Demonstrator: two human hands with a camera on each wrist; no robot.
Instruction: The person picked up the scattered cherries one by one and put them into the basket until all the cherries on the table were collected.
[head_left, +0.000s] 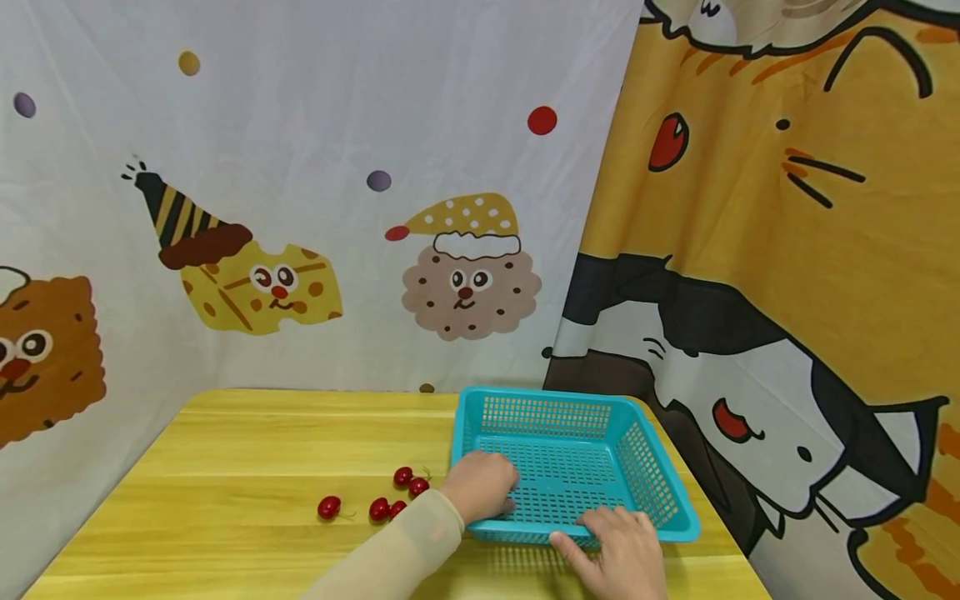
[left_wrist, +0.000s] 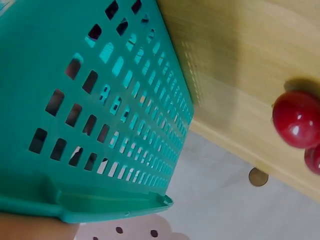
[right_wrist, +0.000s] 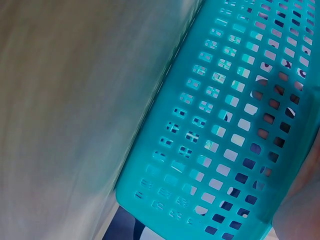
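A turquoise plastic basket [head_left: 652, 437] with slotted walls sits on the right part of the table, nothing inside it. My left hand [head_left: 480, 485] grips its rim at the front left corner, fingers curled over into the basket. With fingers over the front rim and thumb outside, my right hand [head_left: 618, 554] holds the same basket farther right. Several dark red cherries [head_left: 378, 510] lie left of the basket, close to my left forearm. The left wrist view shows the basket's slotted side [left_wrist: 70, 130] near a shiny cherry [left_wrist: 297, 120].
The yellow wood-grain table [head_left: 247, 467] reaches back to a pale curtain [head_left: 300, 125] printed with cartoon snacks. At the right hangs an orange curtain [head_left: 720, 208] with cartoon cats. One cherry [head_left: 328, 507] lies farther left than the others.
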